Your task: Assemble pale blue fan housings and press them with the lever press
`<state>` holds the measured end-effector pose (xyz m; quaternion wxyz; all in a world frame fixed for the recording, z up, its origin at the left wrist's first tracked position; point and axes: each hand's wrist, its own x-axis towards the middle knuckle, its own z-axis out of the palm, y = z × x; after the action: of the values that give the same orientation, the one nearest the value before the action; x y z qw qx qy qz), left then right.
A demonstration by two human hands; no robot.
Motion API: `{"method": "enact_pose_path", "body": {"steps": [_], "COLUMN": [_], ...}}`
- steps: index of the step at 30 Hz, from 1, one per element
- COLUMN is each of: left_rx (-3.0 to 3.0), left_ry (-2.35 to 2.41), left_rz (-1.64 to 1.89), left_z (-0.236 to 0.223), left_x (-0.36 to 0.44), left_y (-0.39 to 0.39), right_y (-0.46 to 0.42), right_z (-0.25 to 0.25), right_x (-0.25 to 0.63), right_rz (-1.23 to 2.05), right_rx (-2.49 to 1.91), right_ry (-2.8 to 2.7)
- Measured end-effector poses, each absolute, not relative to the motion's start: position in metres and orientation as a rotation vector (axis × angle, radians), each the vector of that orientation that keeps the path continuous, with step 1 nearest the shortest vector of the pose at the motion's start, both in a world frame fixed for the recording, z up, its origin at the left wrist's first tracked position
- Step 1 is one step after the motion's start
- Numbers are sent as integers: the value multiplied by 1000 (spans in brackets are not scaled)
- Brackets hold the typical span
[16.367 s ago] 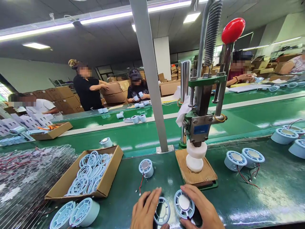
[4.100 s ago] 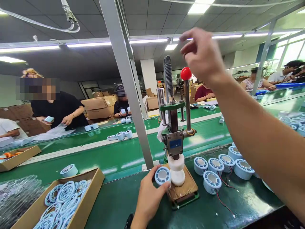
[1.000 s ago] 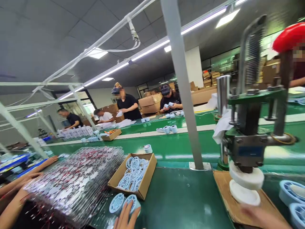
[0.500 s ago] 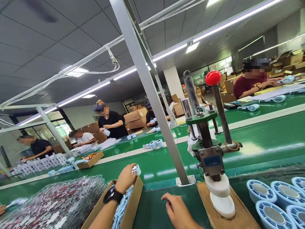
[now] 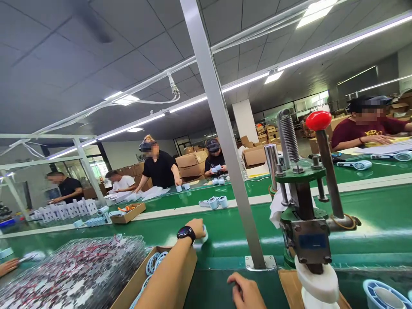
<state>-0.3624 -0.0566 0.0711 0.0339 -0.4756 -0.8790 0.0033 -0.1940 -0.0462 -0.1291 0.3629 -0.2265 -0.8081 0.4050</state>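
My left hand, with a black watch on its wrist, reaches out over the green conveyor belt. Its fingers are closed on a light-blue round plastic housing, mostly hidden behind the hand. Below that forearm is a cardboard box of light-blue plastic rings. My right hand is low at the near edge, thumb and forefinger apart, holding nothing. To its right stands a hand press with a red-knobbed lever and a white pressing block.
Clear trays of parts with red wires lie left of the box. A metal post rises between belt and press. A light-blue round housing with a grey disc sits at lower right. Several people work across the belt; another person's hand shows far left.
My left hand has moved forward from above the box to over the belt, still holding the light-blue housing. My right hand stays by the press. The view has shifted left and up.
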Motion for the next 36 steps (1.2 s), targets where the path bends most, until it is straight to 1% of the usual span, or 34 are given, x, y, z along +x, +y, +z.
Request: {"method": "enact_pose_path", "body": {"steps": [2, 5, 7, 10, 13, 16, 18, 22, 25, 27, 30, 32, 36], "left_rx": [-1495, -1543, -1570, -1599, -1530, -1283, -1159, -1094, -1070, -1029, -1020, -1121, -1470], "left_ry": [-2677, -2641, -2609, -2560, -2575, -2670, -2746, -2835, -2805, -2771, -2703, -2659, -2665], "left_rz": [138, 268, 274, 209, 174, 208, 254, 324, 299, 267, 211, 182, 233], "left_z": [61, 37, 22, 17, 39, 69, 82, 77, 71, 75, 84, 80, 39], "left_x": [-338, -288, -254, -229, -254, -317, -359, -405, -411, -408, -387, -357, -271], "left_y": [-57, -77, -98, -125, -140, -153, -163, -184, -191, -191, -188, -187, -194], "right_y": [-46, -43, -43, -50, -62, -71, -74, -74, -71, -70, -67, -65, -63], "right_z": [-123, -114, -111, -111, -107, -97, -89, -82, -81, -78, -75, -73, -72], "right_x": [-180, -161, -153, -149, -147, -142, -139, -137, -135, -133, -130, -128, -127], "right_rz": [1054, 1060, 1100, 1200, 1257, 1293, 1298, 1270, 1231, 1199, 1160, 1137, 1083], "right_rx": [-661, -848, -916, -827, -647, -557, -552, -544, -523, -503, -518, -551, -637], "right_ry": [-2013, -1808, -1682, -1698, -1857, -2001, -2053, -2078, -2058, -2039, -2005, -1978, -1906]}}
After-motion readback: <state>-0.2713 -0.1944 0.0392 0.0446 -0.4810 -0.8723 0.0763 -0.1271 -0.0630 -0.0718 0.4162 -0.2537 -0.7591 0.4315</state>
